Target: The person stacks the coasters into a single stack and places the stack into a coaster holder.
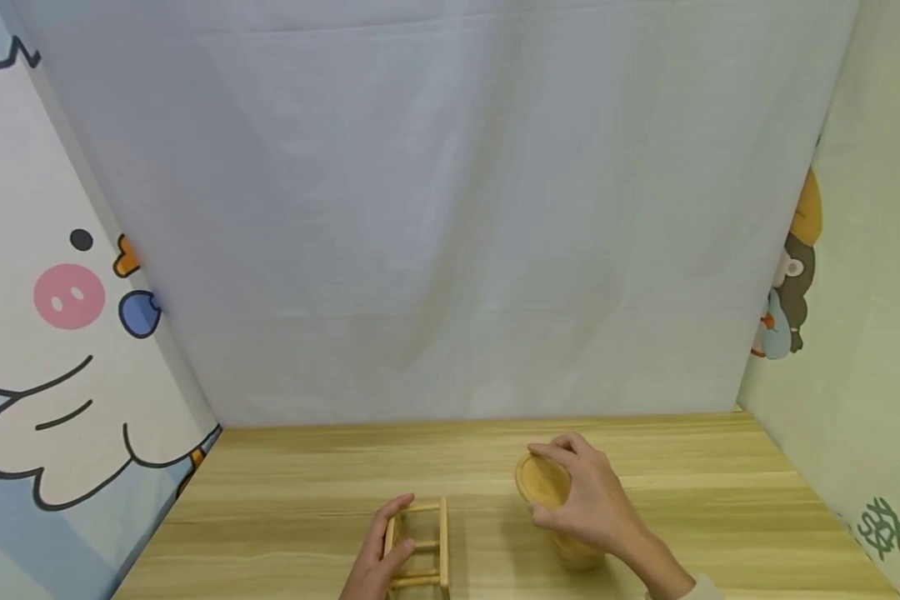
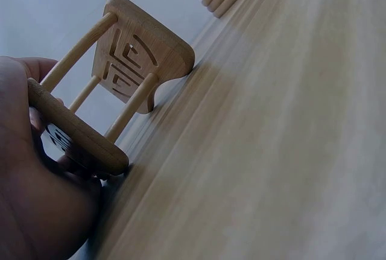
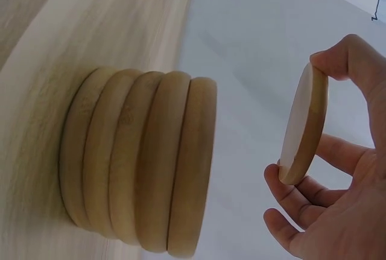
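Observation:
My left hand [image 1: 377, 557] grips the near-left panel of a small wooden rack [image 1: 444, 546]. In the left wrist view the rack [image 2: 142, 52] shows two end panels, one with cut-out slots, joined by round rods. My right hand [image 1: 598, 502] pinches a round wooden coaster [image 1: 544, 482] by its edge, thumb on one side and fingers on the other. Below that hand stands a stack of several wooden coasters [image 1: 579, 557]. The right wrist view shows the held coaster [image 3: 306, 128] apart from the stack [image 3: 136, 163]. No coaster shows between the rack's panels.
A light wood-grain table [image 1: 307, 467] lies under everything. Behind it hangs a plain pale curtain [image 1: 450, 250]. Cartoon-printed cloth stands at the left [image 1: 52, 367] and at the right [image 1: 855, 350].

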Motion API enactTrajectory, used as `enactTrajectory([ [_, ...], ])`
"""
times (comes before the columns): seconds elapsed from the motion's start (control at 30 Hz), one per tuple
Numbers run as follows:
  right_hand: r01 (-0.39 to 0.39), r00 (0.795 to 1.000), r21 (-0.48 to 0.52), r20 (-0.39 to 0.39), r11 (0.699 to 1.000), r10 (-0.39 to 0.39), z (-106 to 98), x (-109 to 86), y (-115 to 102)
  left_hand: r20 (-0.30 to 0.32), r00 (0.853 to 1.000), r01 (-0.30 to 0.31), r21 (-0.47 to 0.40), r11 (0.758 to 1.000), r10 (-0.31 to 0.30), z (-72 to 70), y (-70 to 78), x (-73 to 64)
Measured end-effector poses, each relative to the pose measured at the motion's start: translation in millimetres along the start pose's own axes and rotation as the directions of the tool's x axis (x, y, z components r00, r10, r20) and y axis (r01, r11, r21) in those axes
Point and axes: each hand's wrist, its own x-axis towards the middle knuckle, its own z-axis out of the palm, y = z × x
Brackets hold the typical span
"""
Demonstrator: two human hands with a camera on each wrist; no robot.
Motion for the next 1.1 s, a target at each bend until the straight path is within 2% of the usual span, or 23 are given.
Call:
enactTrajectory([
  [0.23,0.006,1.0,-0.028,-0.014,1.0,-0.006,-6.1,-5.5,3.2,0.02,1.0,0.004,-0.013,1.0,-0.004,-0.9,-1.0,0.2],
  [0.77,0.019,0.999,-0.085,-0.031,0.996,-0.022,-18.0,-16.2,12.5,0.023,1.0,0.017,-0.03,0.999,-0.017,-1.1,-1.0,1.4],
  [1.1,0.018,1.0,-0.101,-0.004,0.995,-0.019,-20.9,-20.6,18.2,-0.012,1.0,-0.013,-0.002,1.0,0.013,0.0,-1.7,0.8],
])
